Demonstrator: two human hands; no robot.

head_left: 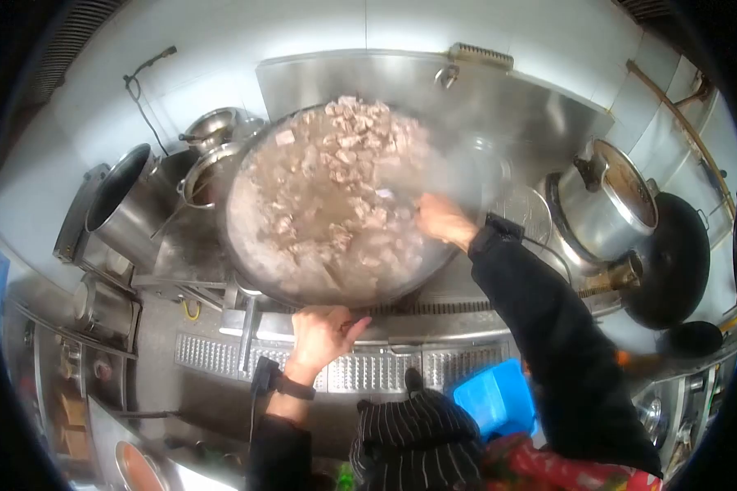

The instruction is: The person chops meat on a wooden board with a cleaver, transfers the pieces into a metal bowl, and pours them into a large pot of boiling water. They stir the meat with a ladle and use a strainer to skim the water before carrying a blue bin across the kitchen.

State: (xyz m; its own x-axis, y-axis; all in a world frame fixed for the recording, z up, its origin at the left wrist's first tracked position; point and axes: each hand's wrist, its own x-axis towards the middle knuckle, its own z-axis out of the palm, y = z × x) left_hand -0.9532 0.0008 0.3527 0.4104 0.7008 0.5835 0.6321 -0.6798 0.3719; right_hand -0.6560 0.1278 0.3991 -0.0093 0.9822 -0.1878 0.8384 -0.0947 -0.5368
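Note:
A very large wok (236, 245) is full of cloudy, foamy liquid and many chunks of pale brown meat (352, 151), heaped highest toward the back. Over the right side of the wok, my right hand (444, 219) is closed. Steam and blur hide what it grips; a grey smear lies in the meat just beyond it. My left hand (323, 337) is at the wok's near edge, above the stove's front ledge (434, 329). Its fingers are curled and its thumb points right. Whether it grips the rim or only rests there is hidden.
Left of the wok stand a tall steel pot (127, 209) and smaller pans (213, 176). At right are a lidless pot (614, 196) and a dark wok (675, 262) leaning on the wall. A blue plastic bin (495, 397) stands below, near my body. Steam drifts at right.

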